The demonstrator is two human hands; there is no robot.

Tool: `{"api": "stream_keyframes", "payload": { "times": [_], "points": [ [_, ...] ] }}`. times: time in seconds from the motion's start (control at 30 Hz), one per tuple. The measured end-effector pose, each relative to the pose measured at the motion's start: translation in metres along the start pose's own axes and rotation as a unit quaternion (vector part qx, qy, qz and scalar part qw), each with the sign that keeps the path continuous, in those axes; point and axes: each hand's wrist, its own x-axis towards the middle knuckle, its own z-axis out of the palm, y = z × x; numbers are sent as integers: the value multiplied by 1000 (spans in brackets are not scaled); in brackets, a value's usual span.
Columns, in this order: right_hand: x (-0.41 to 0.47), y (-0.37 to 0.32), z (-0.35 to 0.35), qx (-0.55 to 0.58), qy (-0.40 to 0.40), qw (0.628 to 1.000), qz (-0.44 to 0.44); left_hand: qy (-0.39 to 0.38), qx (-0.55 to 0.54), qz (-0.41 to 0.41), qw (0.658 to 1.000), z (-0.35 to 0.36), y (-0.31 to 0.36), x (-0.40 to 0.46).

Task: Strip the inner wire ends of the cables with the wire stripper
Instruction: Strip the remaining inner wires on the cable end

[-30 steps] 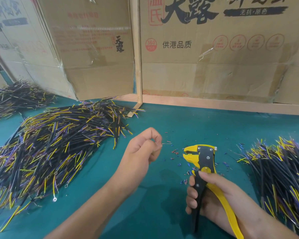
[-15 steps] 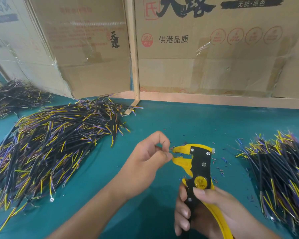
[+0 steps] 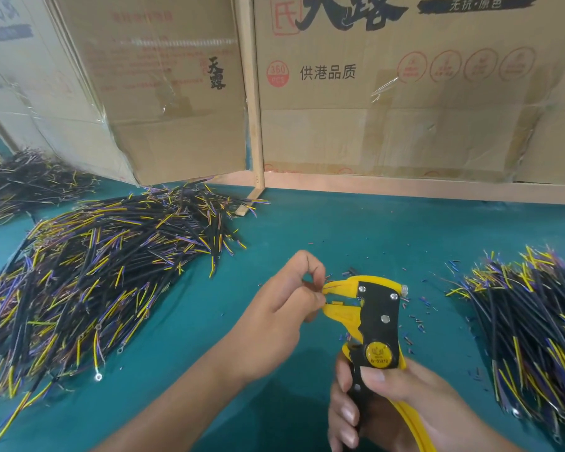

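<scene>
Wire stripper [image 3: 377, 324] gripped in right hand [image 3: 402, 409]; left hand [image 3: 284, 308] fingers pinching wire end at its mouth.

Teal table [image 3: 356, 230]; cable piles [image 3: 105, 272]; insulation scraps [image 3: 415, 321].

Right hand [image 3: 402, 406] wrapped round the handles of a yellow-and-black wire stripper [image 3: 372, 321], thumb lying just under its round yellow badge, jaws parted and pointing left. Left hand [image 3: 284, 308] right at those jaws — fingertips [image 3: 317, 275] pinching something thin there, too small to make out. Cable piles [image 3: 105, 272] far left and right of the fingers; insulation scraps [image 3: 411, 321] strewn behind the stripper on the green table [image 3: 356, 230].
</scene>
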Motion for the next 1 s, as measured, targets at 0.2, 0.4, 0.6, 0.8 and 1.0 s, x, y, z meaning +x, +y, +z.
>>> {"api": "stream_keyframes", "payload": {
  "times": [0.2, 0.4, 0.6, 0.8, 1.0],
  "points": [
    [-1, -1, 0, -1, 19, 1000, -1, -8, 2, -12, 1000, -1, -4, 1],
    [-2, 2, 2, -50, 58, 997, 11, -17, 14, -24, 999, -1, -5, 0],
    [-2, 0, 0, -175, 112, 978, 13, -10, 53, -19, 998, 0, -2, -1],
    [1, 3, -2, -46, 63, 997, 3, 9, 69, -15, 997, 1, -1, 0],
    [-1, 3, 0, 12, 63, 998, -2, 21, 77, -15, 997, 1, -2, 2]
  ]
}}
